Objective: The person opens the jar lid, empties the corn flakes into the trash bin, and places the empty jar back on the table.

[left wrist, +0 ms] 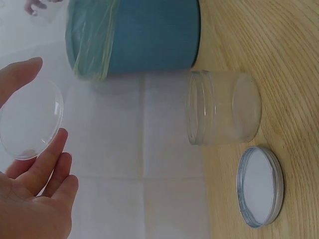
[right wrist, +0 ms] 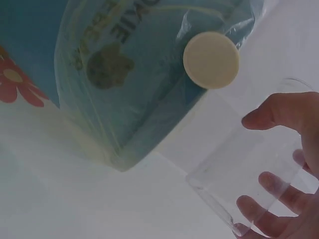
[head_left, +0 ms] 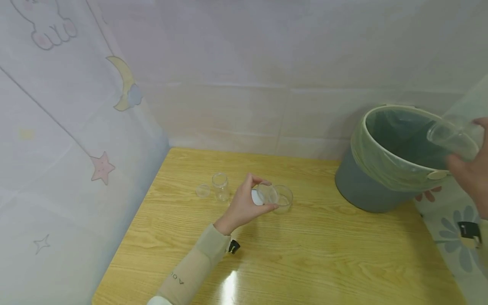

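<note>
My left hand [head_left: 244, 204] pinches a clear round plastic disc [left wrist: 32, 119] by its rim, thumb on one side and fingers on the other, above the table. Behind it an open clear jar [left wrist: 227, 107] stands upright, with a silver-rimmed white lid [left wrist: 259, 186] beside it. At the right edge of the head view, my right hand [head_left: 472, 173] grips a clear plastic container [left wrist: 45, 12], cup-like and tilted, by the bin's rim. In the right wrist view, thumb and fingers lie around its transparent wall.
A blue-grey bin [head_left: 364, 186] with a translucent liner stands at the table's back right. Left of my left hand are a smaller clear jar [head_left: 221, 188] and a small clear disc [head_left: 203, 191] on the wooden table [head_left: 305, 262]. Patterned sheets cover the walls.
</note>
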{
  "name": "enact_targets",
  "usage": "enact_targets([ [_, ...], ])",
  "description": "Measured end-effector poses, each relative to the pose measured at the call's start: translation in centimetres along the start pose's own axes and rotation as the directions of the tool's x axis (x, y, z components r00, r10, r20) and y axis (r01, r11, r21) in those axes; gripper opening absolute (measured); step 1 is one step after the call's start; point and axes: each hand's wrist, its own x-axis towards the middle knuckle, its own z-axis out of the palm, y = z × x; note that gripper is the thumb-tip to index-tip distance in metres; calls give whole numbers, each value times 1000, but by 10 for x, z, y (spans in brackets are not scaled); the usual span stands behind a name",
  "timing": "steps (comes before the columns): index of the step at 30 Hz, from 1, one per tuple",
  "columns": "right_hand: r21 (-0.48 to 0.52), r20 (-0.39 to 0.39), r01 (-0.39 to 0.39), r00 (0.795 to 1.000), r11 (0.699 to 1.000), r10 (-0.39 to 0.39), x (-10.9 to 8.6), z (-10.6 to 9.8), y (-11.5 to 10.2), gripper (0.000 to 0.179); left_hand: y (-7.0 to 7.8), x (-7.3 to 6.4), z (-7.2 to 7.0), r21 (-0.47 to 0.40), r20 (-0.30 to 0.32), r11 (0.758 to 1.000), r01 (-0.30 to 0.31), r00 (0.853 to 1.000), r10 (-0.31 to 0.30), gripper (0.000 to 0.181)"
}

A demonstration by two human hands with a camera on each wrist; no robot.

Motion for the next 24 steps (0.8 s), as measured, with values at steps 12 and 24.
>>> enact_targets([
  [12,96,-44,-192,979,977,197,-14,-8,-20,73,3,3,6,-21,16,1000,-12,1000,13,63],
  [24,214,11,-344,937,914,350,-21,-11,-54,62,6,8,14,2,27,1000,0,1000,0,63],
])
